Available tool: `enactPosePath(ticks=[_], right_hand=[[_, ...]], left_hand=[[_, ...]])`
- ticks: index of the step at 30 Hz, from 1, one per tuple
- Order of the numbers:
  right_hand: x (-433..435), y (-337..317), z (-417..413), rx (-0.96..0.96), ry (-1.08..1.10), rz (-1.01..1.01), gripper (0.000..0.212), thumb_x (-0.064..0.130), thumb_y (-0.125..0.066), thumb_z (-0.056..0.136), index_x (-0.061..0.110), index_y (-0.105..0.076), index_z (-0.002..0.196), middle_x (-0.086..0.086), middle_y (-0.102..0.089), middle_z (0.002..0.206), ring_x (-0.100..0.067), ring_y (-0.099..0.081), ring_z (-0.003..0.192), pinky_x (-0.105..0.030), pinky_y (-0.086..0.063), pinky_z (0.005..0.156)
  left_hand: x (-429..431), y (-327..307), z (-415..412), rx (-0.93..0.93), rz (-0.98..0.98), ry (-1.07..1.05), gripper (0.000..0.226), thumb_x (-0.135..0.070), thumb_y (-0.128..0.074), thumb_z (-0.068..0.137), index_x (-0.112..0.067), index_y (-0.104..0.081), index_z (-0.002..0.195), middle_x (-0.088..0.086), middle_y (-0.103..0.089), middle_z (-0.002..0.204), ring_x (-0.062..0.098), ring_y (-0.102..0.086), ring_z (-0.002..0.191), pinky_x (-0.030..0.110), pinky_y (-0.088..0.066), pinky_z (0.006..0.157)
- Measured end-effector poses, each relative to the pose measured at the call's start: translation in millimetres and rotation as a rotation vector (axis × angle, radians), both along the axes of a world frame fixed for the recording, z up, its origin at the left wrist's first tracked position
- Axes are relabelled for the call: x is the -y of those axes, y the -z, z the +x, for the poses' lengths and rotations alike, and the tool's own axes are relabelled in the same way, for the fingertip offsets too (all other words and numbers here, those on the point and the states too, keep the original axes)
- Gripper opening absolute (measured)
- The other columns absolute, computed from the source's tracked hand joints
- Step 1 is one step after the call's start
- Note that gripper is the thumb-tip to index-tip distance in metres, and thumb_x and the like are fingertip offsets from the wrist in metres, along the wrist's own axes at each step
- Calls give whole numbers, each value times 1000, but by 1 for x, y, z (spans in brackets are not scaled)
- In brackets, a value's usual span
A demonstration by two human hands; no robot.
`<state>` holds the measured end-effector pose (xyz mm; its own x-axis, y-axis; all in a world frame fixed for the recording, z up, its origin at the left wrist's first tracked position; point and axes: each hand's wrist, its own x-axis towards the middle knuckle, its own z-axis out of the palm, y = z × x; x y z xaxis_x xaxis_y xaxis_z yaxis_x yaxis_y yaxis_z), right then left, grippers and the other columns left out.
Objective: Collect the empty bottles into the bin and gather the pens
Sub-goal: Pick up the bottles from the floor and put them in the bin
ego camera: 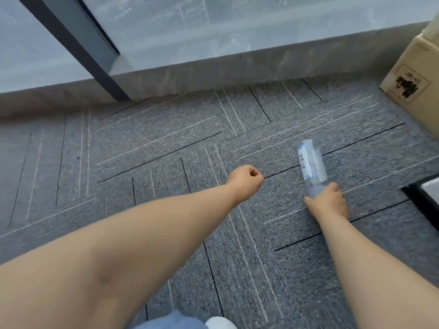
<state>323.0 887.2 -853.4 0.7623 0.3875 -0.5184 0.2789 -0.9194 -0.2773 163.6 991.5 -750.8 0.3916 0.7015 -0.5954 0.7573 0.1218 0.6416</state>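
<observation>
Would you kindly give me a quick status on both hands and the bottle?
Left hand fisted, nothing seen in it. Right hand gripping clear bottle by one end. Cardboard box far right, apart from both hands.

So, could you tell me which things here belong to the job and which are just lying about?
Job:
clear bottle, gripped by the right hand
left hand, fisted, holding nothing

Just lying about:
cardboard box
dark window frame

No pens in view.
</observation>
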Motion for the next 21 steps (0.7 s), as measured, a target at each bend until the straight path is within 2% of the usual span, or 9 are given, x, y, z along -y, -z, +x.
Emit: enactPosePath(ticks=[3, 6, 10, 14, 17, 19, 21], right_hand=[[12, -21, -37, -95, -6, 49, 68, 37, -68, 79, 4, -33, 127, -19, -54, 121, -37, -57, 103, -43, -49, 80], [40, -60, -74, -223, -4, 129, 58, 39, -63, 83, 7, -33, 121, -16, -55, 112, -32, -57, 87, -36, -46, 68], [82, -131, -119, -338, 37, 197, 51, 42, -56, 88, 10, -36, 121, -8, -48, 102, -29, -51, 89, -34, -42, 70], [135, -202, -154, -333, 92, 243, 51, 48, -51, 89, 9, -41, 119, -7, -49, 103, -29, -54, 93, -36, -45, 71], [189, -248, -172, -326, 345, 326, 47, 49, -49, 87, 9, -44, 112, -14, -57, 110, -33, -60, 90, -41, -49, 72], [226, -282, -184, -321, 595, 377, 44, 43, -52, 86, 6, -44, 109, -22, -60, 114, -28, -60, 74, -33, -49, 57], [264, -315, -200, -315, 755, 358, 49, 37, -55, 86, 0, -45, 116, -24, -61, 114, -21, -59, 60, -26, -43, 48]], left_hand=[[5, -3, -23, -49, -8, -50, 12, -15, -48, 92, -16, -54, 82, 0, -58, 80, 18, -56, 80, 40, -53, 87], [22, -19, -46, -89, -30, -44, 10, -17, -47, 92, -13, -56, 87, 3, -59, 85, 19, -54, 80, 38, -54, 84], [54, -51, -79, -83, -44, -36, 14, -15, -46, 92, -15, -55, 81, 6, -61, 89, 20, -56, 81, 37, -54, 78], [90, -95, -131, -96, -41, -92, 17, -16, -48, 90, -17, -55, 75, 5, -63, 83, 23, -59, 82, 37, -52, 78], [127, -138, -180, -124, -67, -143, 22, -16, -49, 89, -20, -53, 68, 5, -63, 79, 24, -58, 79, 34, -48, 71], [150, -168, -206, -153, -79, -127, 22, -16, -48, 88, -19, -54, 67, 9, -64, 82, 26, -60, 81, 38, -51, 74], [173, -201, -219, -154, -81, -104, 22, -17, -48, 86, -20, -53, 65, 10, -64, 82, 27, -59, 80, 39, -51, 76]])
